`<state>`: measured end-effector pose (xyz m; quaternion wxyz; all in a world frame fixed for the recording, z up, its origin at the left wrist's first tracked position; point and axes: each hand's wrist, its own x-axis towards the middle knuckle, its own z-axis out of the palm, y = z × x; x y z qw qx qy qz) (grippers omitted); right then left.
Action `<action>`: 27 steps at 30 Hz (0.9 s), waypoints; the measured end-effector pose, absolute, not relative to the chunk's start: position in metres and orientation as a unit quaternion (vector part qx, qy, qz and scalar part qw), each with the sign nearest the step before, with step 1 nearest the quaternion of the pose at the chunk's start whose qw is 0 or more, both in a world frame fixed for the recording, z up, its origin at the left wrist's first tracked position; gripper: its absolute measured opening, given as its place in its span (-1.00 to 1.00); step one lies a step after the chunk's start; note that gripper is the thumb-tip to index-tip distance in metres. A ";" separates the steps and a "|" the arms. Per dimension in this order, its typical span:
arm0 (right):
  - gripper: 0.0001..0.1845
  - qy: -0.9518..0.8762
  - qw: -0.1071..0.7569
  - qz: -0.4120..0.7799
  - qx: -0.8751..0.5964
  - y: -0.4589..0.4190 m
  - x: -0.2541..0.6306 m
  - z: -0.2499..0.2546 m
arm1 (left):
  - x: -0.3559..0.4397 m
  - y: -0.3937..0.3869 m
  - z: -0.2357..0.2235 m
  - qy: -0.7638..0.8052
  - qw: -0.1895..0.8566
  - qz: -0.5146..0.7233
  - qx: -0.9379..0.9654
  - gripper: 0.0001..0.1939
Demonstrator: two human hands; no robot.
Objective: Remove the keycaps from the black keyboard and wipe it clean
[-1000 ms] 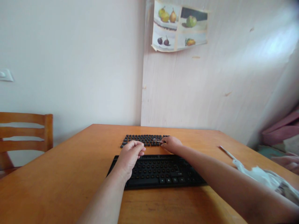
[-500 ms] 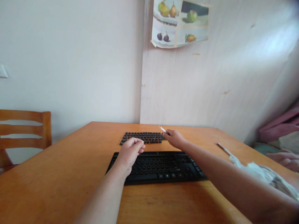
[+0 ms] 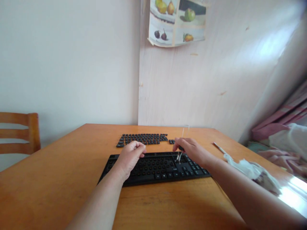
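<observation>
A black keyboard (image 3: 153,169) lies on the orange wooden table (image 3: 59,185) with its keycaps off. Rows of loose black keycaps (image 3: 142,139) sit just behind it. My left hand (image 3: 130,156) rests curled in a loose fist on the keyboard's upper left part, and I cannot make out anything in it. My right hand (image 3: 190,149) hovers over the keyboard's upper right part, pinching a thin metal tool (image 3: 182,143) that points down at the keyboard, with a dark keycap at the fingertips.
A crumpled white cloth (image 3: 249,171) and a thin white stick (image 3: 219,148) lie on the table's right side. A wooden chair (image 3: 19,132) stands at the left. A fruit picture (image 3: 176,22) hangs on the wall. Pink bedding (image 3: 280,134) is at the right.
My right hand has drawn back from the loose keycap rows to the keyboard's upper right, bringing the thin tool along. The view shifted right. The left hand stays put.
</observation>
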<state>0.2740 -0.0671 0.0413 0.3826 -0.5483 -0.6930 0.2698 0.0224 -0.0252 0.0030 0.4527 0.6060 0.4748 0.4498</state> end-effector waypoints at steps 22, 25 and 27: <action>-0.91 -0.659 0.280 0.364 -0.596 -0.087 0.269 0.018 | 0.024 -0.024 -0.002 0.465 0.451 0.423 0.633 -0.73; -0.90 -0.658 0.276 0.355 -0.603 -0.089 0.265 0.017 | 0.024 -0.025 -0.002 0.467 0.449 0.425 0.632 -0.74; -0.90 -0.660 0.273 0.350 -0.607 -0.089 0.263 0.016 | 0.024 -0.025 -0.002 0.466 0.448 0.427 0.633 -0.75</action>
